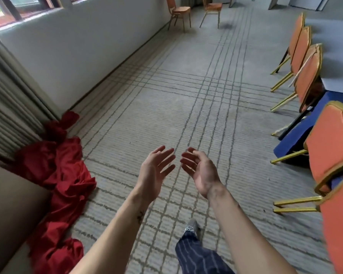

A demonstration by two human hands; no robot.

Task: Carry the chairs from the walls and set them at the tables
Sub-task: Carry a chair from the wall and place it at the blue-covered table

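Left hand (pixel 156 171) and right hand (pixel 199 171) empty, fingers spread. Two chairs (pixel 179 11) far ahead by wall. Risk: red cloth (pixel 63 175) on carpet could snag a foot.

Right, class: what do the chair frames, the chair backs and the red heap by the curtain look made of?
Chair frames: likely metal tubing, glossy gold finish; thin, shiny legs. Chair backs: orange padded upholstery, matte, fabric or vinyl unclear. Red heap: cloth, slightly satiny; folds and creases.
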